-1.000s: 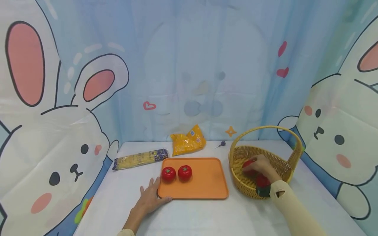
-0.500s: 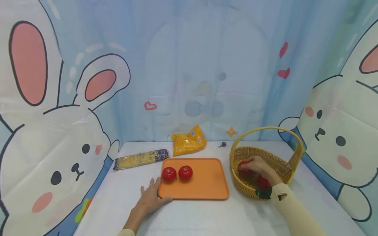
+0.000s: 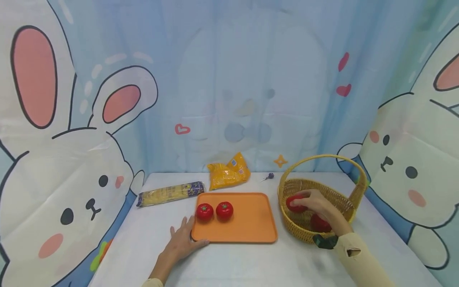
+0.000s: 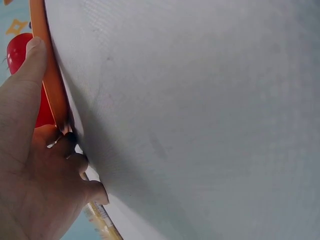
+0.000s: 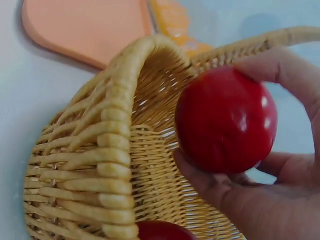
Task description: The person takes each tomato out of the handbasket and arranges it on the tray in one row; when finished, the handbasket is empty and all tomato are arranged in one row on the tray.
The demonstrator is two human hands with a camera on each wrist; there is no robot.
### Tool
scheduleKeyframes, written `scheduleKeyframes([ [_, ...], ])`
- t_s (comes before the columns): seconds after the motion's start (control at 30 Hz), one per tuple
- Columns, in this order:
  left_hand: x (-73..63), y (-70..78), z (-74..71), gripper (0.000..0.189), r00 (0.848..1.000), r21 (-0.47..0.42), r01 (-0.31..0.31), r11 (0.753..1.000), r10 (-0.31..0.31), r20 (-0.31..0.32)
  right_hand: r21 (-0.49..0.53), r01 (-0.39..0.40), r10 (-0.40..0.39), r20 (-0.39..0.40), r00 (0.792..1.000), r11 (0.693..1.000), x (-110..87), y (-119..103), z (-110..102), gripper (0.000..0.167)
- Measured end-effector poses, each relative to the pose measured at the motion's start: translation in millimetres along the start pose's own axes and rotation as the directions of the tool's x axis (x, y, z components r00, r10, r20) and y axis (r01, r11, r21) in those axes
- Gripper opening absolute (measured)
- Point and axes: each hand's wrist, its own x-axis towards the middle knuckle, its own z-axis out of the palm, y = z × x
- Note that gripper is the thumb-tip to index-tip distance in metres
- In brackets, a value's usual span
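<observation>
My right hand (image 3: 315, 202) pinches a red tomato (image 5: 226, 120) between thumb and fingers, over the inside of the wicker basket (image 5: 115, 145). A second round red thing (image 3: 320, 223) lies in the basket, partly covered by the wrist. Two tomatoes, one (image 3: 204, 212) at the left and the other (image 3: 224, 210) beside it, sit on the orange tray (image 3: 251, 219). My left hand (image 3: 183, 240) rests at the tray's near left corner, fingers spread and thumb along the front edge. In the left wrist view, its thumb touches the tray rim (image 4: 54, 95).
Behind the tray lie a long yellow and blue packet (image 3: 170, 194) and a crumpled orange bag (image 3: 228, 172). A small dark purple item (image 3: 270, 175) is near the back edge. The basket's tall handle (image 3: 324, 155) arches over its opening. A rabbit-print curtain (image 3: 244, 79) encloses the white table (image 3: 247, 263).
Inside the basket, my right hand has moved left and slightly up with the tomato, uncovering more of the other red thing. My left hand has stayed at the tray corner.
</observation>
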Motion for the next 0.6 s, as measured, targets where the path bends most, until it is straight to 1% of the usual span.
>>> scheduleKeyframes([
  [0.13, 0.2, -1.8, 0.3, 0.115, 1.0, 0.005, 0.001, 1.0, -0.001, -0.004, -0.02, 0.051, -0.052, -0.01, 0.999, 0.998, -11.5, -4.7, 3.1, 0.075],
  [0.27, 1.4, -3.2, 1.3, 0.115, 1.0, 0.009, 0.011, 1.0, -0.011, -0.002, -0.026, 0.142, -0.143, -0.02, 0.99, 0.99, -23.7, -8.7, 6.6, 0.071],
  [0.37, 1.2, -2.6, 0.8, 0.115, 1.0, 0.011, 0.012, 1.0, -0.012, -0.003, -0.01, 0.22, -0.22, -0.03, 0.975, 0.976, -32.8, -12.7, 8.4, 0.069],
  [0.5, 0.4, -1.2, -0.2, 0.115, 1.0, 0.006, 0.013, 1.0, -0.013, 0.0, 0.001, 0.286, -0.286, -0.045, 0.957, 0.958, -44.8, -22.3, 10.8, 0.07],
  [0.6, 0.6, -1.0, -0.3, 0.115, 1.0, 0.009, 0.014, 1.0, -0.014, 0.002, 0.001, 0.344, -0.343, -0.047, 0.938, 0.939, -51.9, -29.5, 13.7, 0.07],
])
